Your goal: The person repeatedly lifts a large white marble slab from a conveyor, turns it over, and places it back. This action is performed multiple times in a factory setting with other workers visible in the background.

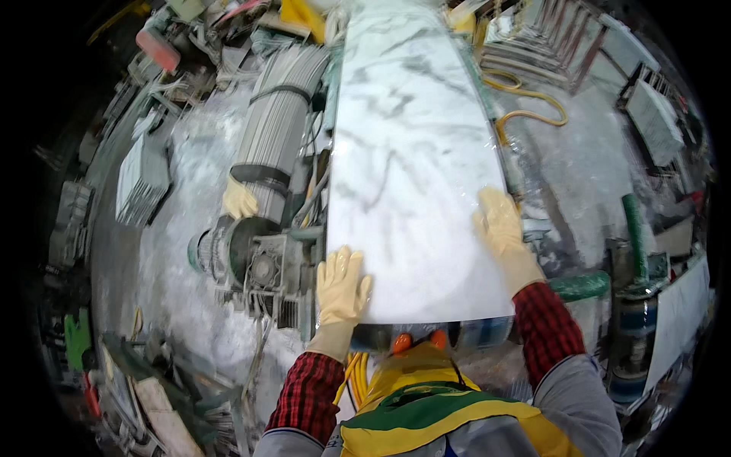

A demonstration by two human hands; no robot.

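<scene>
A long white slab with grey marble-like veins [415, 190] stretches away from me, its near edge just in front of my body. My left hand [340, 293], in a cream rubber glove, rests flat on the near left corner with its fingers stretched out. Farther along, at the right edge, my right hand [501, 225] in a matching glove lies against the slab, fingers extended. Neither hand holds anything loose. Under the near edge, blue rollers [481, 333] partly show.
Left of the slab stands a motor with a gearbox [264, 266] beside a grey ribbed cylinder [280, 114]; a loose cream glove [240, 198] lies there. A yellow hose [544, 97] curls at the right. Stacked panels [143, 179] stand on the wet floor at the left.
</scene>
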